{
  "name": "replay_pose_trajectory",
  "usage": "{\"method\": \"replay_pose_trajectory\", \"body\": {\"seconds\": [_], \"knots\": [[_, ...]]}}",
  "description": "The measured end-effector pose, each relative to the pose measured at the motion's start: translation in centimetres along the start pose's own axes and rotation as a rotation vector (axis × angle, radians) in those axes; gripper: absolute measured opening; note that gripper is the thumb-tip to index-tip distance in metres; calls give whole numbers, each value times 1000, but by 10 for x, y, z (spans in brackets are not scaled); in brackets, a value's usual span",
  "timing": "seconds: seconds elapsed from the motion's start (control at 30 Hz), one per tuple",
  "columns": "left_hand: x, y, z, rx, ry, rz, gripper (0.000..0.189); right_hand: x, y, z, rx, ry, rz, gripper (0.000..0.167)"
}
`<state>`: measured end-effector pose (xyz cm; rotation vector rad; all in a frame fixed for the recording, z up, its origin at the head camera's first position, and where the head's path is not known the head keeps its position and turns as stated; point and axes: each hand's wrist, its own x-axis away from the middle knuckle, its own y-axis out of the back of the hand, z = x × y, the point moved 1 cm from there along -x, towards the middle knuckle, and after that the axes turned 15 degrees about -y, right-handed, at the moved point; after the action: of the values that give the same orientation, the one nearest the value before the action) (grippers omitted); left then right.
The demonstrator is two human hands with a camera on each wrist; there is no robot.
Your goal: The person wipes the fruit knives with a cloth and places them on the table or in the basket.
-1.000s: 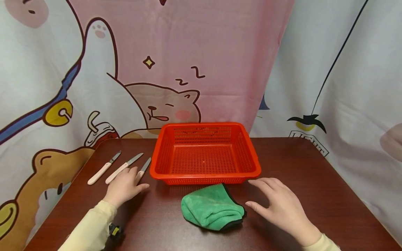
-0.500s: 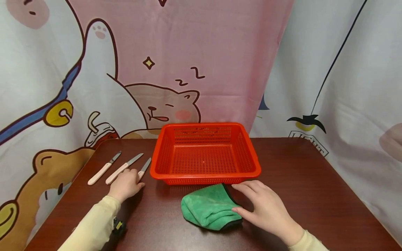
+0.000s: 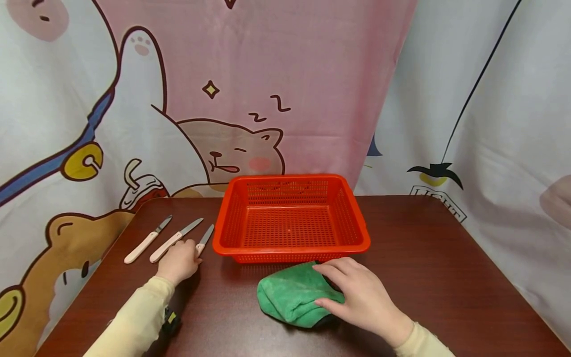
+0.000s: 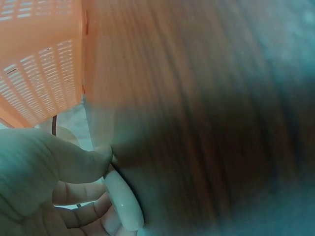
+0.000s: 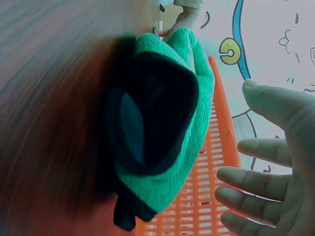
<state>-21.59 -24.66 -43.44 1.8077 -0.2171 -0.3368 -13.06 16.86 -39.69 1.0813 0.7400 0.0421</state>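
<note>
My left hand (image 3: 178, 263) pinches the pale handle of a small paring knife (image 3: 207, 235), the nearest one to the basket. In the left wrist view the thumb lies over the knife handle (image 4: 124, 202) with the fingers curled beneath it. The blade points away from me on the table. My right hand (image 3: 363, 297) hovers over the right side of a folded green cloth (image 3: 290, 292) with black edging. In the right wrist view its fingers are spread and stand apart from the cloth (image 5: 147, 189), holding nothing.
A red plastic basket (image 3: 292, 251) with perforated walls stands behind the cloth. Two more paring knives, one at the far left (image 3: 142, 249) and one in the middle (image 3: 167, 247), lie left of my left hand. A printed curtain (image 3: 321, 74) hangs behind the brown table (image 3: 437, 258).
My right hand has moved left, from beside the green cloth to over its right side. My left thumb has drawn in against the knife handle. Basket, cloth and knives lie where they were.
</note>
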Motion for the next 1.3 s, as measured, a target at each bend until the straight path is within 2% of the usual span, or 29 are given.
{"method": "replay_pose_trajectory", "body": {"seconds": [0.23,0.33,0.43,0.77,1.07,1.3], "knots": [[-3,3,-1,2,43,32,18,-4,-7,8,-7,15,20,60],[-3,4,-2,-2,47,28,21,-5,-10,10,-10,18,29,60],[-3,5,-2,-11,36,20,24,-6,-13,11,-13,19,38,60],[-3,6,-1,-42,-22,-4,13,-7,-20,17,0,37,77,62],[-5,7,0,-12,-53,-9,11,-11,-28,22,64,22,194,70],[-3,5,3,25,-20,35,7,-13,-36,32,104,25,286,79]]}}
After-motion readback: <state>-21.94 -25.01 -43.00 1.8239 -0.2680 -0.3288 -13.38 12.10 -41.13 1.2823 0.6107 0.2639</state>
